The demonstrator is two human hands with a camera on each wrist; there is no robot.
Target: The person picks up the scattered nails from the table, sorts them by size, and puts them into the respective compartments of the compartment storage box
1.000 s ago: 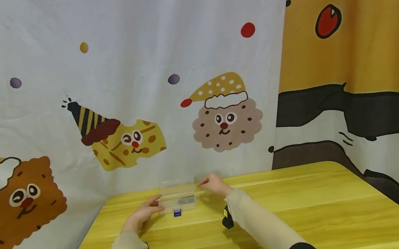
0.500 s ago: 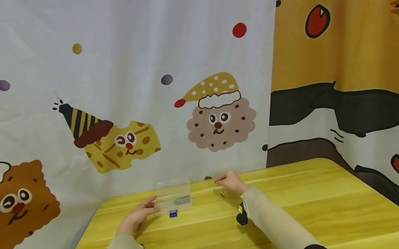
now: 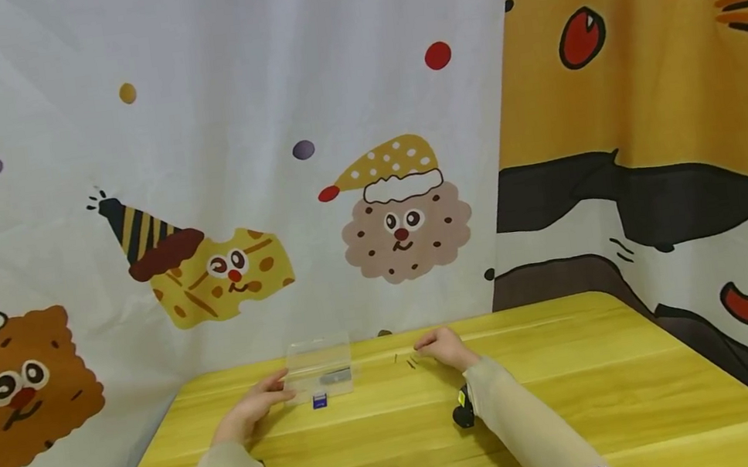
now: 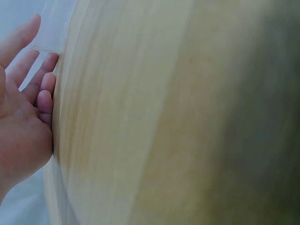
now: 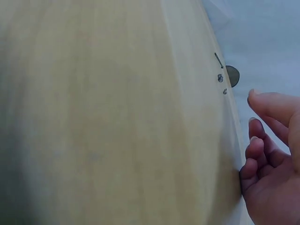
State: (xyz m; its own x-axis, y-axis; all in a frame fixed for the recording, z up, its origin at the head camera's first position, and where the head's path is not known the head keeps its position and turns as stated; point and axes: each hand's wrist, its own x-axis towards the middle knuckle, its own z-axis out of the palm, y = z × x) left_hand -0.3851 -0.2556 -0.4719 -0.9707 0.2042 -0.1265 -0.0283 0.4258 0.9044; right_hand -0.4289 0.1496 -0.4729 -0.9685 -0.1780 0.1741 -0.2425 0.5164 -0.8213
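A clear plastic box stands with its lid raised near the table's back edge, a grey item inside it. My left hand is at the box's left side, thumb and fingers extended; in the left wrist view its fingertips are right at the box corner. Several small metal nails or screws lie on the table to the right of the box. Just right of them is my right hand, its fingers loosely bent; nothing shows between them in the right wrist view.
A small blue item lies at the front edge of the box. The yellow wood-grain table ends close behind the box, against a printed curtain.
My right hand has moved right, away from the box, and let go of the small metal pieces, which now lie on the table. The left hand stays beside the box.
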